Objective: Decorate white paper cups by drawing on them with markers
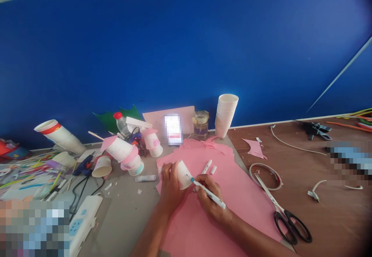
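Note:
My left hand (169, 187) is wrapped round a small white paper cup (184, 174), holding it tilted on its side over a large pink paper sheet (232, 199). My right hand (209, 199) pinches a white marker (209, 194) whose blue tip touches the cup's side. Two more white markers (209, 167) lie on the pink sheet just beyond the cup.
Black-handled scissors (286, 214) and a tape ring (266, 175) lie right of the sheet. A tall stack of paper cups (226, 114), a glass jar (200, 124) and a phone (173, 129) stand at the blue wall. Decorated cups (128, 156), a glue gun (84, 167) and a power strip (83, 222) crowd the left.

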Action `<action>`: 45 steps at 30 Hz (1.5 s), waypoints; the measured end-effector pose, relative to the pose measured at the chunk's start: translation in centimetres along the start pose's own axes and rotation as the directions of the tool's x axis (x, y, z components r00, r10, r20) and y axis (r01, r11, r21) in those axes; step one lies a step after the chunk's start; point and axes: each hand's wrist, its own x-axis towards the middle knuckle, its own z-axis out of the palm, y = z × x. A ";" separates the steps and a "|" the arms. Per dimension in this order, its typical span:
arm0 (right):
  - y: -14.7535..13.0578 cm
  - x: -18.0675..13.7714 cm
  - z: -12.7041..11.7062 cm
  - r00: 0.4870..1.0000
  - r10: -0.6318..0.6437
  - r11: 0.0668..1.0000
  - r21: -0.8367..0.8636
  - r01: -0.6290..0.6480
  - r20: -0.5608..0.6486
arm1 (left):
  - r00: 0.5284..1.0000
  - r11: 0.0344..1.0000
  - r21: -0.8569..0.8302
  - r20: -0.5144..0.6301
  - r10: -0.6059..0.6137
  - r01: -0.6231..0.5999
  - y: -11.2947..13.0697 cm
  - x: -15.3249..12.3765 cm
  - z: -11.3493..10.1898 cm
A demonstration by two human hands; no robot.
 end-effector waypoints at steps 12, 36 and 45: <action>0.3 0.3 0.0 0.999 0.037 0.997 0.069 -0.035 -0.031 | 1.000 1.000 0.012 -0.011 0.015 -0.015 0.2 0.2 -0.3; 0.0 0.6 -0.2 0.992 0.120 0.987 0.113 -0.115 -0.040 | 0.998 0.999 0.020 -0.035 0.044 -0.043 0.1 0.2 -0.1; 0.2 0.5 -0.1 0.988 0.153 0.972 0.183 -0.145 -0.031 | 0.999 0.998 0.039 -0.024 0.046 -0.045 0.0 0.1 -0.1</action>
